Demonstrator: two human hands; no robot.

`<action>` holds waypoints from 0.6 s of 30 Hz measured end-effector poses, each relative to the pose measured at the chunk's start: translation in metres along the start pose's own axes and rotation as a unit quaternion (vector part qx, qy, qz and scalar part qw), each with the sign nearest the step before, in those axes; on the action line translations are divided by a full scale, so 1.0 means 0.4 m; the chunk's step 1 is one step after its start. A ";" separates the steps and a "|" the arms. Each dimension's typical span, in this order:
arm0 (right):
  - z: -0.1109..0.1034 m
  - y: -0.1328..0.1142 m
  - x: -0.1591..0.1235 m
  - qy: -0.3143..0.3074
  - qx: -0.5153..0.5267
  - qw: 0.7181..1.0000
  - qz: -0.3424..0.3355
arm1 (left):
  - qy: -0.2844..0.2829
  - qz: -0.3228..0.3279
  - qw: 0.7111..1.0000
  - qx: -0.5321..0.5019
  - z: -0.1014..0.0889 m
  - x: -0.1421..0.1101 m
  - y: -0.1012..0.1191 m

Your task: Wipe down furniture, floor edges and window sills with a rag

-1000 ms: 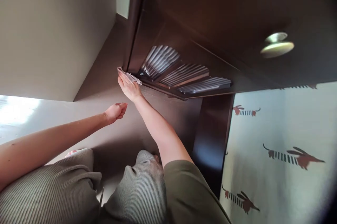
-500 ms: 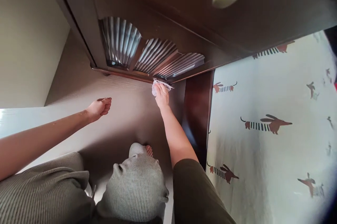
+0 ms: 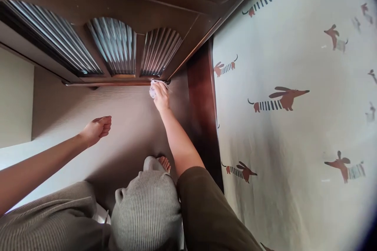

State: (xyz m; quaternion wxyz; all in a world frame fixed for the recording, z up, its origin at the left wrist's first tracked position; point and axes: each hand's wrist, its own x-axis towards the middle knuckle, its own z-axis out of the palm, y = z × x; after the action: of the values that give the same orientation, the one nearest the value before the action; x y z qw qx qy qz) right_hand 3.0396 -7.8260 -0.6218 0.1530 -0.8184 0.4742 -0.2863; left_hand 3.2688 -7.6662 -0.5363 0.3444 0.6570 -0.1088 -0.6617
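Observation:
My right hand (image 3: 161, 96) is closed around a crumpled pale cloth (image 3: 152, 89). It presses the cloth against the lower edge of a dark wooden cabinet (image 3: 114, 83), close to that edge's right corner. Above the hand, the cabinet front has ribbed glass panels (image 3: 113, 44) with scalloped tops. My left hand (image 3: 97, 129) hangs in the air over the floor, curled into a fist, touching nothing; no object shows in it.
To the right stands a bed or similar piece with a dark wooden side (image 3: 203, 105) and a pale dachshund-print cover (image 3: 265, 137). Brown floor (image 3: 126, 105) lies below the cabinet. My bent knee (image 3: 147, 211) and bare foot (image 3: 165, 163) are underneath. A pale wall (image 3: 16, 98) rises at the left.
My right hand has slid the cloth rightward along the cabinet's lower edge to near its corner. The view has turned right, and the round knob has left the picture. My left hand stays a fist.

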 end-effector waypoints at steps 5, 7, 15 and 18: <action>-0.028 0.050 -0.017 0.052 0.039 0.996 0.062 | 0.023 0.000 1.000 0.007 0.002 -0.003 0.001; -0.021 0.030 -0.013 0.073 0.051 0.992 0.088 | 0.022 0.007 1.000 0.012 0.006 -0.008 0.007; 0.012 -0.016 0.009 0.221 0.189 0.898 0.330 | 0.035 0.012 0.999 0.037 0.029 -0.046 0.040; 0.019 0.016 -0.001 0.270 0.327 0.787 0.449 | 0.034 0.012 0.998 0.043 0.056 -0.044 0.063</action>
State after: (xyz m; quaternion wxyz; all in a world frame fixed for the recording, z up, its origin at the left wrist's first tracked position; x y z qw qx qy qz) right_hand 3.0398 -7.8290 -0.6313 0.3888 -0.3036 0.6880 -0.5323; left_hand 3.2536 -7.6811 -0.5048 0.3271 0.6922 -0.1328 -0.6295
